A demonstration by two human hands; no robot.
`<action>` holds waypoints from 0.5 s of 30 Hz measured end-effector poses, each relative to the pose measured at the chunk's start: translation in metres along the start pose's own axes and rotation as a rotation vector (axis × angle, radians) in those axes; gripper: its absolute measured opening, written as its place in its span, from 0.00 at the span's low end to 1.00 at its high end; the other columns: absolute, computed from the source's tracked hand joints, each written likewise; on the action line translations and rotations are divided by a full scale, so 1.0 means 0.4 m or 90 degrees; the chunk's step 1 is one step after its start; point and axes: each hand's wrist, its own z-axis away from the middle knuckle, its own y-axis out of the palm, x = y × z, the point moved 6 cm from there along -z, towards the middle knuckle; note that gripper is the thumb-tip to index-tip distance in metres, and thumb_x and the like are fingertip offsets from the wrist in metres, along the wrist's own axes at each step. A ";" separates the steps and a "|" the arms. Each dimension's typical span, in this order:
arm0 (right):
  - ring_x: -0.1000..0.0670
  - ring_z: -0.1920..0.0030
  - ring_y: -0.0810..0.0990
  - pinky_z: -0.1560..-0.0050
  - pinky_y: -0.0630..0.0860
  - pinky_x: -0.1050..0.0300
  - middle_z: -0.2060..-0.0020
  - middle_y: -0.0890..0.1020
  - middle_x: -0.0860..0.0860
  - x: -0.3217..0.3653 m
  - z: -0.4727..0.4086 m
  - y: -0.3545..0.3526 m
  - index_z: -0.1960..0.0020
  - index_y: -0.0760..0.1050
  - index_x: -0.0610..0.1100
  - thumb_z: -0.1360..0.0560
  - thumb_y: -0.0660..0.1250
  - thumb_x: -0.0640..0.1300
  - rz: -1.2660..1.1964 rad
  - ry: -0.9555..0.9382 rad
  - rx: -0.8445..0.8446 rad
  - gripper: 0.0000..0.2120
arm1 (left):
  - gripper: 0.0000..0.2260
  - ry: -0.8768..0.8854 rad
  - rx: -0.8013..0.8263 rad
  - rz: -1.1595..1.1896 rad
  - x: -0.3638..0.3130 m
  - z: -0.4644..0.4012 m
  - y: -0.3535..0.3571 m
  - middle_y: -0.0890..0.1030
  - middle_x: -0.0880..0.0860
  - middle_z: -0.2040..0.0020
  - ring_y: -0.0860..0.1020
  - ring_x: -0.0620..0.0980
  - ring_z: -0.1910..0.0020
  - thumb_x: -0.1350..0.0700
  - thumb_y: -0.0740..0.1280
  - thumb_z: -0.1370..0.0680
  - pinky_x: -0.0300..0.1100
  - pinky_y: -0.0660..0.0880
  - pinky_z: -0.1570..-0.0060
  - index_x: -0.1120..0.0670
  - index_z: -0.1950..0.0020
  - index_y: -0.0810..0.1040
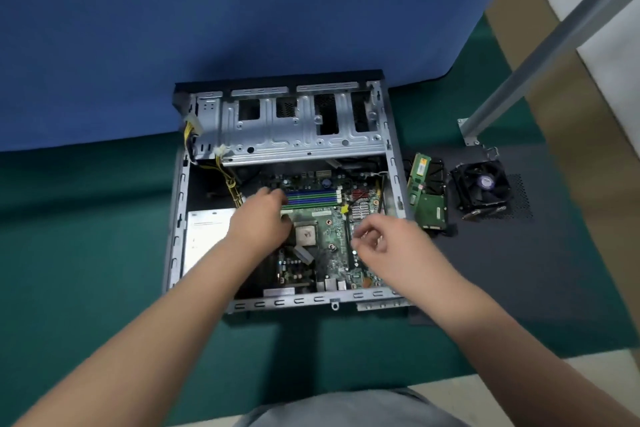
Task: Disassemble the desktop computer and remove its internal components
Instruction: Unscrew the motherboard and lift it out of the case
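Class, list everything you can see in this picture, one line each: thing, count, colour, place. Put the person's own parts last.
case: one, grey, open, middle of the mat
drive cage: one, silver, far end of the case
motherboard: one, green, inside the case
power supply: one, silver, left side of the case
yellow cables: a bundle, upper left of the case
side panel: one, black, flat, right of the case
RAM stick: one, green, on the panel
hard drive: one, green board up, on the panel
cooler fan: one, black, on the panel
mat: one, dark green, under all
left hand: over the board, beside the RAM slots
right hand: fingers curled over the board's right side; blurred
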 end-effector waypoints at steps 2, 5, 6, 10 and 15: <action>0.55 0.62 0.79 0.58 0.78 0.55 0.60 0.79 0.57 0.015 -0.047 0.087 0.50 0.76 0.52 0.25 0.65 0.52 0.072 0.024 0.107 0.06 | 0.16 -0.034 0.069 -0.048 0.007 -0.043 0.004 0.73 0.57 0.43 0.76 0.59 0.45 0.53 0.65 0.25 0.49 0.74 0.52 0.56 0.39 0.73; 0.50 0.57 0.79 0.58 0.75 0.57 0.59 0.79 0.52 -0.006 -0.103 0.196 0.48 0.76 0.46 0.24 0.65 0.49 0.161 0.108 0.234 0.08 | 0.18 -0.066 0.160 -0.151 -0.001 -0.104 0.029 0.72 0.57 0.40 0.74 0.58 0.41 0.54 0.64 0.25 0.48 0.71 0.53 0.56 0.36 0.70; 0.49 0.56 0.79 0.59 0.74 0.57 0.58 0.79 0.50 -0.021 -0.115 0.224 0.47 0.76 0.44 0.24 0.64 0.47 0.207 0.140 0.266 0.08 | 0.20 -0.078 0.180 -0.183 0.000 -0.124 0.037 0.71 0.57 0.38 0.73 0.58 0.39 0.54 0.64 0.25 0.49 0.71 0.51 0.56 0.34 0.69; 0.50 0.59 0.77 0.60 0.74 0.58 0.57 0.77 0.49 -0.067 -0.130 0.282 0.44 0.74 0.41 0.24 0.61 0.39 0.327 0.224 0.352 0.10 | 0.20 -0.138 0.253 -0.227 0.047 -0.186 0.059 0.74 0.54 0.36 0.73 0.56 0.38 0.55 0.64 0.25 0.47 0.72 0.47 0.55 0.33 0.70; 0.51 0.61 0.76 0.60 0.75 0.57 0.55 0.79 0.48 -0.091 -0.133 0.305 0.41 0.73 0.39 0.24 0.62 0.40 0.271 0.266 0.404 0.13 | 0.15 -0.148 0.326 -0.124 0.086 -0.212 0.083 0.78 0.57 0.44 0.77 0.57 0.45 0.59 0.59 0.25 0.45 0.74 0.50 0.59 0.40 0.76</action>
